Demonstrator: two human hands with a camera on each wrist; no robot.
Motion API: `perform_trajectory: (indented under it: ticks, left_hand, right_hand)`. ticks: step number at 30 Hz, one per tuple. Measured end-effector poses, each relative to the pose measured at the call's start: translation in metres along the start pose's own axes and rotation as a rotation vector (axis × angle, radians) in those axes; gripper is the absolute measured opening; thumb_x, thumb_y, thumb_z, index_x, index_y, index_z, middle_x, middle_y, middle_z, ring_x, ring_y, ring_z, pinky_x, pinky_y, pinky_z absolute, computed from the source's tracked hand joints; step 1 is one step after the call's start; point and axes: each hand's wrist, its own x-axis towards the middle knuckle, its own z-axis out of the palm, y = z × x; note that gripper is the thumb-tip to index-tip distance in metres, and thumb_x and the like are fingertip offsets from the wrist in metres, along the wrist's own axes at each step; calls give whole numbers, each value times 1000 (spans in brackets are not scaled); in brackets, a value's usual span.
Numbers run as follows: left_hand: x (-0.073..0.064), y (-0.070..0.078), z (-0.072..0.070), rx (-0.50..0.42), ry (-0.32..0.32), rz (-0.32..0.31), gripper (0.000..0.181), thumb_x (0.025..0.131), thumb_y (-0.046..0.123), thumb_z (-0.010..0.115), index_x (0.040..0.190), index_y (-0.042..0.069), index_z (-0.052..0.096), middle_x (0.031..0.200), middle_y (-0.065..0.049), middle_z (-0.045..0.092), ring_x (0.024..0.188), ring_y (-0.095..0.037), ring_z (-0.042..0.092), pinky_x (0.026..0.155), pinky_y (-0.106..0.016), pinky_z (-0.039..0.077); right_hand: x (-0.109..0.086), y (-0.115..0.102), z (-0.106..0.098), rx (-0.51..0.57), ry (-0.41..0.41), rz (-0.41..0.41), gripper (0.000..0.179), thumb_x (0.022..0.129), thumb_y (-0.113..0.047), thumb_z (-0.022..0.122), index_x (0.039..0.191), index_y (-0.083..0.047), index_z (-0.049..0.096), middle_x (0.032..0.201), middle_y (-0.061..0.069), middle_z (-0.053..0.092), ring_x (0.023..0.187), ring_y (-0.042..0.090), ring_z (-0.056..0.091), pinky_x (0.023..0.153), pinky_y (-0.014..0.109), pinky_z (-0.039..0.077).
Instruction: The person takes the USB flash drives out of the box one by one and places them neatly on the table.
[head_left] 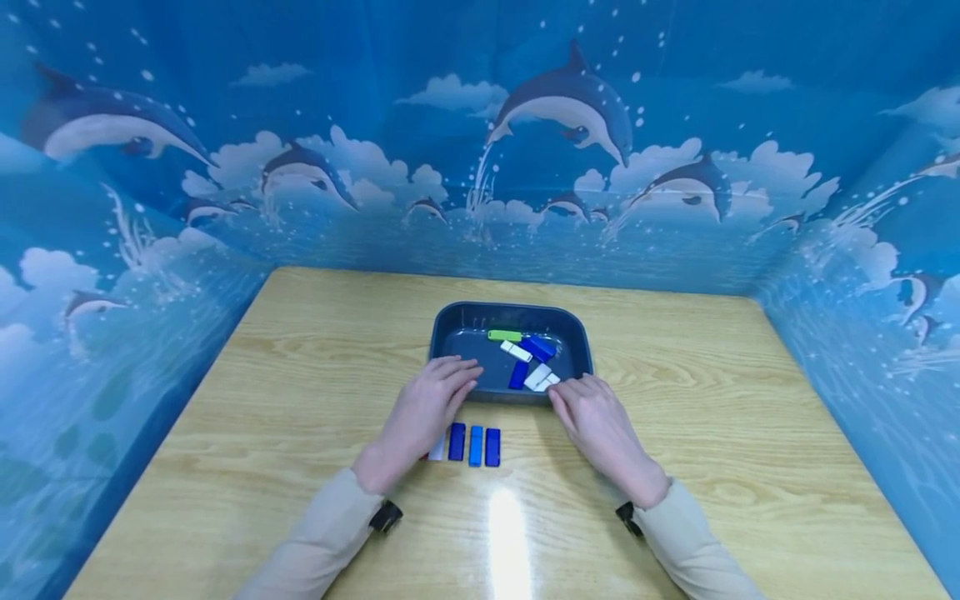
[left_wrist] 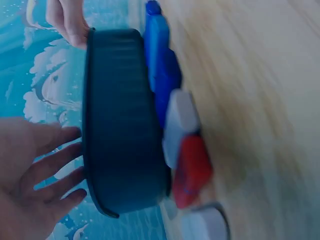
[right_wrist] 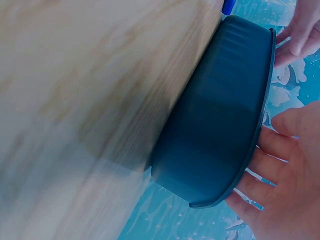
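Observation:
A dark blue rectangular tray (head_left: pixel 480 393) sits on the table, with several USB sticks inside: a green one (head_left: pixel 504 336), white ones (head_left: pixel 516 351) and blue ones (head_left: pixel 517 375). My left hand (head_left: pixel 426 402) is at its front left corner, fingers extended over the rim. At the front right corner my right hand (head_left: pixel 600 417) has its fingertips over the rim, seen from below in the right wrist view. Just in front of the tray stands a row of USB sticks: blue ones (head_left: pixel 492 447), a lighter blue one (head_left: pixel 476 446), a white one and a red one (left_wrist: pixel 192 170), partly hidden by my left hand in the head view.
The wooden table (head_left: pixel 712 400) is enclosed at the back and sides by a blue curtain (head_left: pixel 360 233) printed with dolphins. Another white piece (left_wrist: pixel 204 223) lies beside the red stick in the left wrist view.

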Motion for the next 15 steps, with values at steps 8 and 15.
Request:
perform_trajectory:
  ticks: [8, 15]
  left_hand:
    - [-3, -8, 8, 129, -133, 51, 27, 106, 26, 56, 124, 12, 71, 122, -4, 72, 119, -22, 65, 116, -45, 40]
    - [2, -7, 10, 241, -131, 47, 24, 105, 30, 57, 115, 15, 74, 111, 0, 76, 106, -18, 69, 109, -43, 47]
  right_hand:
    - [0, -1, 0, 1, 3, -1, 23, 104, -19, 58, 103, -3, 74, 94, 9, 75, 94, 28, 71, 110, 55, 44]
    - [1, -1, 0, -9, 2, 2, 24, 104, -20, 57, 103, -3, 74, 94, 9, 75, 92, 27, 70, 109, 55, 45]
